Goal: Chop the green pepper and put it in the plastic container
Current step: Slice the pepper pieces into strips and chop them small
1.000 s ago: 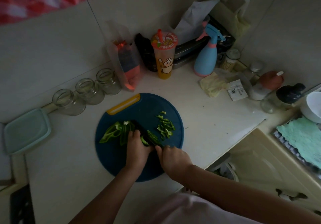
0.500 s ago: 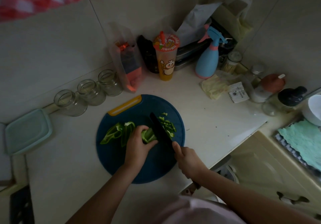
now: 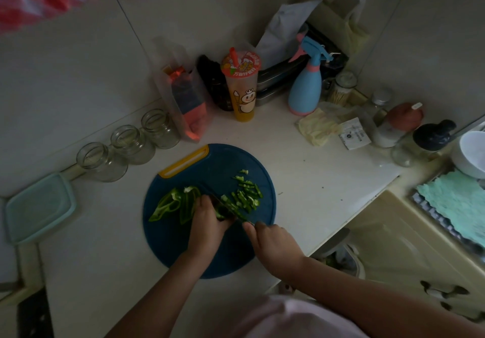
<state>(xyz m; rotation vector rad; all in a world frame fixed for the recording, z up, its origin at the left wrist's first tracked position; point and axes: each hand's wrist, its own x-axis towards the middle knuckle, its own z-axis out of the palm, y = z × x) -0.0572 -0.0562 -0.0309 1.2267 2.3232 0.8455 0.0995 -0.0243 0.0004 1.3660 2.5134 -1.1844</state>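
Three glass jars and the plastic container line the pale counter.

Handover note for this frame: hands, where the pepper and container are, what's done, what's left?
Left hand holds the green pepper down on the cutting board.
Right hand grips the knife, blade down on the pepper.
Cut strips lie on the board's right side.
Plastic container sits at the counter's left edge.
Done: part chopped.
Left: chop the rest, move all into the container.

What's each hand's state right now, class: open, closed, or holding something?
Left hand: fingers curled on the green pepper, holding it down.
Right hand: grips the knife.
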